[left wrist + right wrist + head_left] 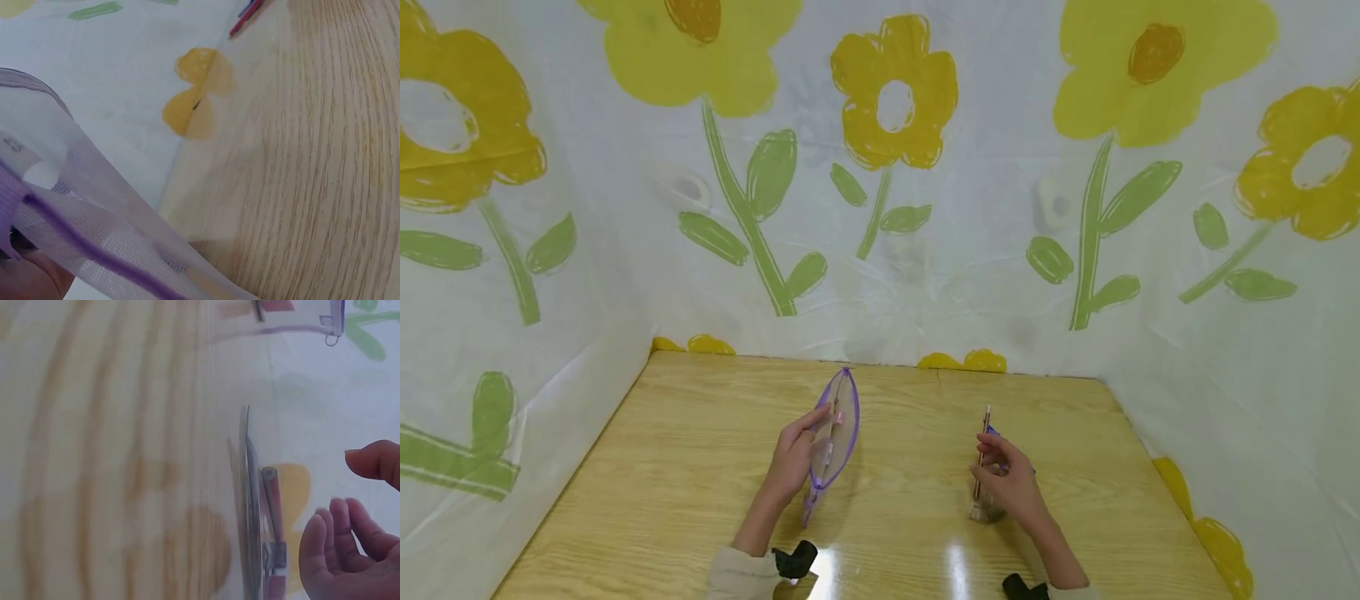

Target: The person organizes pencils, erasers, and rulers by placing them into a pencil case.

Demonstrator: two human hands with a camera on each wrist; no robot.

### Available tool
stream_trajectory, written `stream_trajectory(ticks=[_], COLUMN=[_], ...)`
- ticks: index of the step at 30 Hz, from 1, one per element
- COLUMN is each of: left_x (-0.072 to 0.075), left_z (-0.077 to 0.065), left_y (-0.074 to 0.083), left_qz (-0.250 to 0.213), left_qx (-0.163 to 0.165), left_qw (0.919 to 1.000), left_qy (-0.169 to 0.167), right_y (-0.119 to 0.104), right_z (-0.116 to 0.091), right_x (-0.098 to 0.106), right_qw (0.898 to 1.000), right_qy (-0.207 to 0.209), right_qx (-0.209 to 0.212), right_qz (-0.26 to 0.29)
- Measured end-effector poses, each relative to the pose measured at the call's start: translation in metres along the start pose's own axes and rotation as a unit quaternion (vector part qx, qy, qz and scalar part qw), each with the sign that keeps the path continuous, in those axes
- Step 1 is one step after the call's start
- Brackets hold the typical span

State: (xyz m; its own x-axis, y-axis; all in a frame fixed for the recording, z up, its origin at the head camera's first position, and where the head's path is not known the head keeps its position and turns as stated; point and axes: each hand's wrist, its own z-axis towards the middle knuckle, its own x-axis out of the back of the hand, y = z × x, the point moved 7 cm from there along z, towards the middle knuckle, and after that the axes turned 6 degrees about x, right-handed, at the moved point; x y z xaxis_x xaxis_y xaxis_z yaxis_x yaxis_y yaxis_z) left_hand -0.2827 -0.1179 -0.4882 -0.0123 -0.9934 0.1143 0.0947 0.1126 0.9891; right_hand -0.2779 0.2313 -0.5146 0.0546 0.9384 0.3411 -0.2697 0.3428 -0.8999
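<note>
My left hand (792, 458) grips a see-through mesh pouch (847, 433) with purple trim, held upright above the table. Its trim forms a pointed oval, and a small pink thing (839, 419) shows inside. In the left wrist view the pale mesh (119, 206) fills the lower left and hides most of the hand. On the right, my right hand (1011, 483) hovers beside a slim reddish-brown pencil (982, 454). The right wrist view shows that hand's thumb and fingers (331, 537) apart, with nothing between them. Close by is a pink-and-grey stick-like piece (272, 512).
Below the right hand stands a small clear thing (985, 510), partly hidden, with something blue (993, 431) above it. Flower-printed white cloth (985, 250) walls the wooden table (700, 450) at the back and sides. Black wrist mounts (795, 560) sit near the front.
</note>
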Motion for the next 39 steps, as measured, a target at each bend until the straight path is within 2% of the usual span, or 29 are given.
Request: stream_trajectory(ticks=[8, 13, 23, 30, 33, 39], left_x=[0.0, 0.0, -0.001, -0.001, -0.001, -0.001], left_z=[-0.001, -0.001, 0.0, 0.002, 0.002, 0.001], left_y=[0.0, 0.0, 0.003, 0.004, 0.002, 0.001], left_qz=[0.008, 0.001, -0.003, 0.013, 0.013, 0.012], left_qx=[-0.005, 0.001, -0.002, -0.008, 0.001, 0.012], left_qw=[0.9999, 1.0, 0.9999, 0.9999, 0.9999, 0.9998], left_qy=[0.007, -0.001, -0.01, -0.003, -0.005, -0.007], right_y=[0.005, 0.006, 0.012, 0.011, 0.013, 0.016], right_z=[-0.004, 0.0, 0.013, 0.025, 0.027, 0.026], right_x=[0.006, 0.011, 0.013, 0.013, 0.012, 0.009], right_qw=[1.0, 0.999, 0.995, 0.991, 0.99, 0.988], right_qy=[-0.008, -0.006, -0.023, -0.043, -0.047, -0.037], right_qx=[-0.007, -0.015, -0.075, -0.088, -0.095, -0.115], right_qz=[-0.013, -0.033, -0.054, -0.088, -0.097, -0.091])
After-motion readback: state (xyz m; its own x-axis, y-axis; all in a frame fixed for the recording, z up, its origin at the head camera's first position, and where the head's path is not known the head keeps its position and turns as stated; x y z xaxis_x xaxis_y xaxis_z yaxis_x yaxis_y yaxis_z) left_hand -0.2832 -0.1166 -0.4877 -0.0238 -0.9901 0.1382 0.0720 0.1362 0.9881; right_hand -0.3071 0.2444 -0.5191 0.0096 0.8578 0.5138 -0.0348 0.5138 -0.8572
